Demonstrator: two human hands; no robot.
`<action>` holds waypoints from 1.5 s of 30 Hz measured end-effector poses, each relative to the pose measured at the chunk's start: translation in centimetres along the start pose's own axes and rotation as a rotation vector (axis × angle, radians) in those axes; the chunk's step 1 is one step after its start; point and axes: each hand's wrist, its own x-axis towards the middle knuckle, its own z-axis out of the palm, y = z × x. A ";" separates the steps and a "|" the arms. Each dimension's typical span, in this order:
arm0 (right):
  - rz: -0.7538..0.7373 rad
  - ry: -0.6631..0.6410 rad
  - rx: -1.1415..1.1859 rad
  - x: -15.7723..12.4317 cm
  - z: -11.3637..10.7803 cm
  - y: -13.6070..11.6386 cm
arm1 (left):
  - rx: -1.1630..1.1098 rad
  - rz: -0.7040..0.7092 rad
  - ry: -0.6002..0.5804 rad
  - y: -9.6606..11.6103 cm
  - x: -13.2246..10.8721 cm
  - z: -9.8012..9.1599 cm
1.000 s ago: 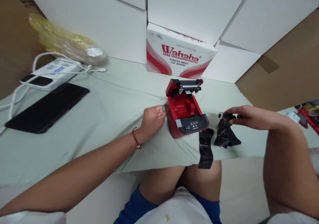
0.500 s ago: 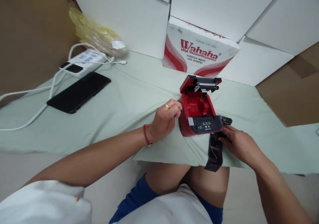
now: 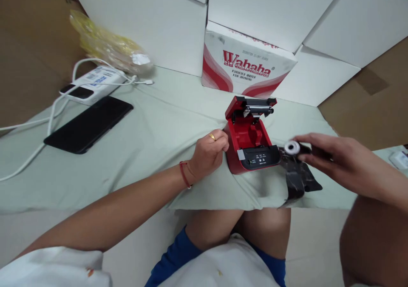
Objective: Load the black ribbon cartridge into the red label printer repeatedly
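While the left hand (image 3: 210, 153) is curled into a fist beside the open red printer (image 3: 250, 140), right of centre, the right hand (image 3: 349, 161) pinches a black roll (image 3: 297, 146) at middle right, long axis roughly sideways, white-cored end facing left.

Dull, soft light; right hand (image 3: 349, 161) seems slightly blurred.

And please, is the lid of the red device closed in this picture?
No, the lid stands raised, so the inside of the red device is open to view.
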 end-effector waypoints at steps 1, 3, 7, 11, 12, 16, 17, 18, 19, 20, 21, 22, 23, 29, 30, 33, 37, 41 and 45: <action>-0.009 0.051 -0.033 1.1 0.3 -0.7 | 0.003 0.000 -0.003 0.0 0.0 0.0; -0.012 0.090 -0.104 3.8 2.1 -2.2 | 0.015 0.010 -0.013 0.0 -0.1 0.1; 0.035 0.029 -0.251 8.1 5.8 -4.2 | 0.063 -0.020 -0.044 0.0 -0.1 0.3; 0.043 -0.038 -0.314 10.3 6.3 -4.7 | 0.100 -0.034 -0.084 0.1 -0.2 0.5; 0.048 -0.063 -0.323 10.7 6.2 -4.7 | 0.106 -0.028 -0.082 0.1 -0.2 0.5; 0.062 -0.110 -0.330 12.2 5.9 -4.7 | 0.098 0.002 -0.074 0.1 -0.2 0.6; 0.064 -0.111 -0.330 12.5 6.0 -4.7 | 0.092 0.012 -0.081 0.1 -0.2 0.6; 0.063 -0.112 -0.330 12.8 6.1 -4.7 | 0.090 0.022 -0.089 0.1 -0.2 0.6; 0.061 -0.111 -0.330 13.0 6.3 -4.7 | 0.094 0.027 -0.097 0.0 -0.2 0.6; 0.058 -0.108 -0.328 13.1 6.5 -4.7 | 0.101 0.028 -0.102 0.0 -0.2 0.6; 0.055 -0.104 -0.324 13.2 6.6 -4.7 | 0.108 0.025 -0.102 -0.1 -0.2 0.6; 0.053 -0.098 -0.317 13.3 6.8 -4.7 | 0.111 0.021 -0.099 -0.1 -0.2 0.6; 0.051 -0.090 -0.306 13.4 7.0 -4.6 | 0.108 0.016 -0.087 -0.1 -0.2 0.6; 0.028 -0.013 -0.189 12.2 6.9 -4.5 | 0.093 0.127 0.060 1.2 -0.1 -0.2; 0.009 0.012 -0.147 11.4 6.7 -4.6 | 0.104 0.171 0.061 1.6 -0.1 -0.3; -0.078 0.135 0.033 7.8 6.4 -5.4 | 0.143 0.297 -0.003 2.3 -0.1 -0.6; -0.196 0.297 0.105 2.9 7.3 -6.8 | 0.177 0.366 -0.088 2.4 0.1 -0.6; -0.225 0.381 0.036 0.6 8.7 -7.5 | 0.231 0.401 -0.079 2.4 0.5 -0.5; -0.206 0.412 0.000 -0.1 9.6 -7.5 | 0.258 0.418 -0.068 2.7 0.6 -0.9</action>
